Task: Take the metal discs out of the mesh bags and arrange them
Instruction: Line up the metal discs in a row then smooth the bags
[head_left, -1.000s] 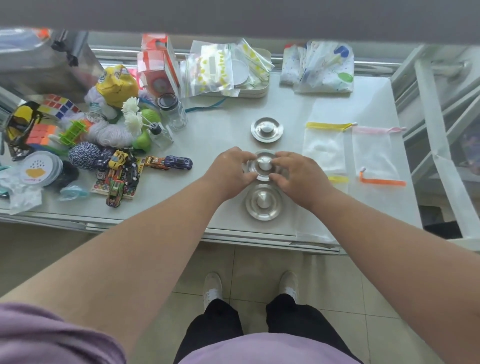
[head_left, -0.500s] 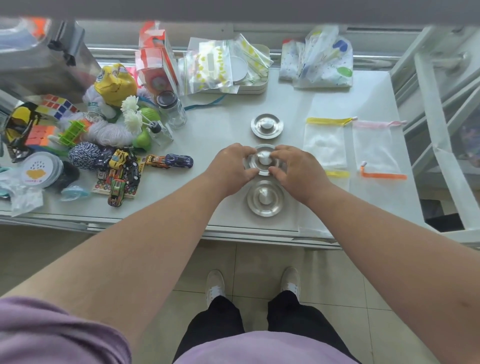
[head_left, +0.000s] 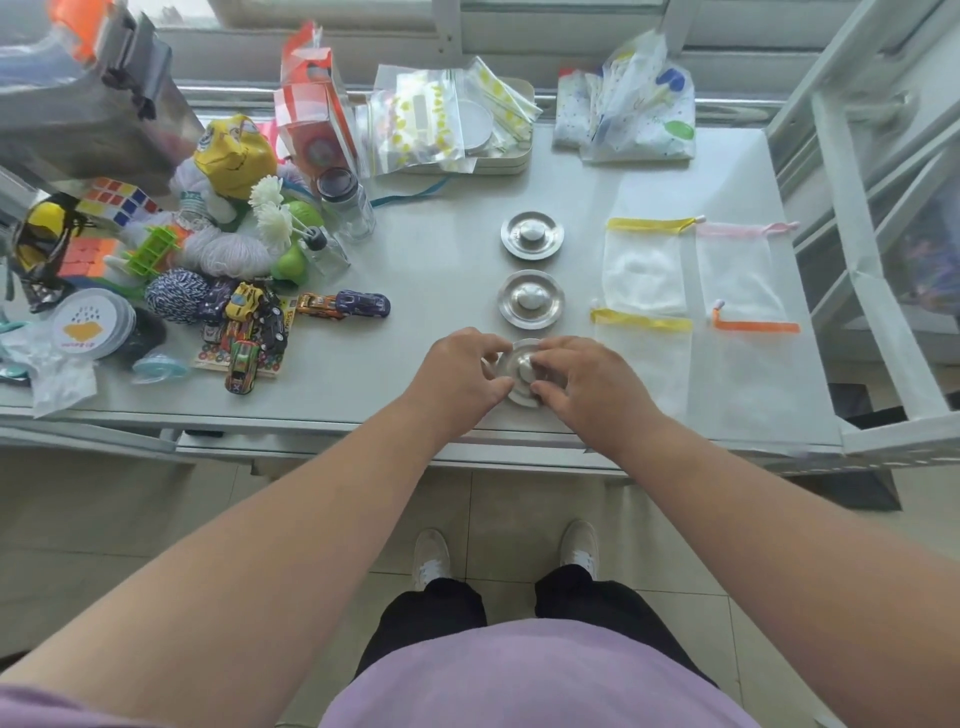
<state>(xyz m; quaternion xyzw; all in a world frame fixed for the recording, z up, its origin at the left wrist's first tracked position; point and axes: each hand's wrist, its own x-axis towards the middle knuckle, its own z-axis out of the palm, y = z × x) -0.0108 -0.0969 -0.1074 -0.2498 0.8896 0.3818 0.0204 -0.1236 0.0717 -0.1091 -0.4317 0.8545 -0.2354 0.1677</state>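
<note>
Three metal discs with raised knobs lie in a column on the grey table (head_left: 426, 270). The far disc (head_left: 532, 235) and the middle disc (head_left: 531, 300) lie free. The near disc (head_left: 519, 364) sits close to the table's front edge, pinched from both sides by my left hand (head_left: 457, 376) and my right hand (head_left: 587, 387). To the right lie flat mesh bags: one with a yellow trim (head_left: 644, 265), one pink-trimmed (head_left: 740, 270), another yellow-trimmed (head_left: 654, 358) and one with an orange trim (head_left: 753, 364).
Clutter fills the table's left side: toy cars (head_left: 249, 332), yarn balls (head_left: 174, 296), puzzle cubes (head_left: 117, 200), a glass jar (head_left: 345, 202). Zip bags on a tray (head_left: 447, 124) and folded cloth (head_left: 628, 111) lie at the back. A white frame (head_left: 872, 260) stands at the right.
Both hands have let go of the middle disc and moved toward me onto the near disc. The camera has tilted, so the table sits higher in view.
</note>
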